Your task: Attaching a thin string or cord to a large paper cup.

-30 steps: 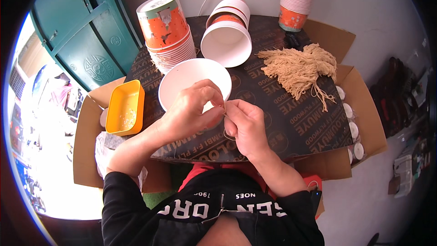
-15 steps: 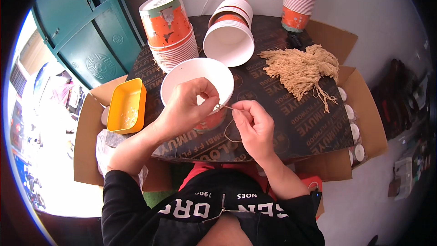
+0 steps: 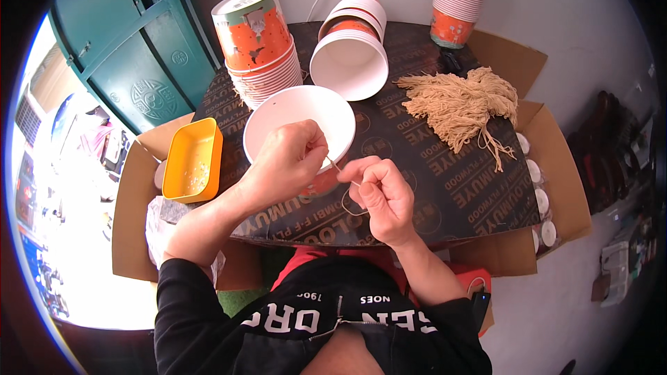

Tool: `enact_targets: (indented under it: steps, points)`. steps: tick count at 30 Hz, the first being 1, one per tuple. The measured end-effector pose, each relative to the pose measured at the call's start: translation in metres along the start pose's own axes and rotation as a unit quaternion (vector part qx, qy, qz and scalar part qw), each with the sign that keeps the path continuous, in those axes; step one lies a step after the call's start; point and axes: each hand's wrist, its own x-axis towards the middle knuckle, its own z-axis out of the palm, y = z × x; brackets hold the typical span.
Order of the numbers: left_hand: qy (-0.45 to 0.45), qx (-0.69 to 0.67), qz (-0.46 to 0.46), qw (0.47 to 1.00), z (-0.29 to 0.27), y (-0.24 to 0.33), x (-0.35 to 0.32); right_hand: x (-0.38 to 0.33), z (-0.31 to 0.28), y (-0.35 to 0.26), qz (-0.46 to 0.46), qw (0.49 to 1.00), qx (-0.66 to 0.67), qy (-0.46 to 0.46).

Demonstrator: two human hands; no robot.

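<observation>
My left hand (image 3: 288,156) is closed, pinching one end of a thin tan string (image 3: 333,163) over the near rim of a white-lined paper bucket (image 3: 337,112). To its right, my right hand (image 3: 386,200) holds the same string between bent fingers and thumb. A short length is stretched between the two hands, and a loose loop hangs beside my right fingers. The bucket stands upright with its mouth up; its orange outer wall shows below my left hand. My left hand hides part of the inside and near rim.
Behind stand an upside-down bucket stack (image 3: 257,38) and a bucket lying on its side (image 3: 351,69). A tan string bundle (image 3: 462,107) lies right, near another tall stack (image 3: 458,7). A yellow tray (image 3: 217,160) sits at the left edge. Cardboard boxes (image 3: 566,173) flank the dark table (image 3: 458,215).
My right index finger has lifted and reached toward the left hand along the string. The left hand has shifted slightly left, and the string between them now slants downward to the right.
</observation>
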Motion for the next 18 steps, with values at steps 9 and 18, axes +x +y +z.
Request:
enact_targets:
  steps: [9, 18]
  points:
    - [0.072, 0.032, -0.01, 0.997, -0.02, -0.018, 0.005, 0.005, -0.008, 0.004, 0.069, 0.993, 0.07, 0.073]
    - [-0.034, 0.245, 0.072, 0.966, -0.074, -0.028, 0.034, 0.035, -0.028, 0.011, 0.149, 0.968, 0.164, 0.116]
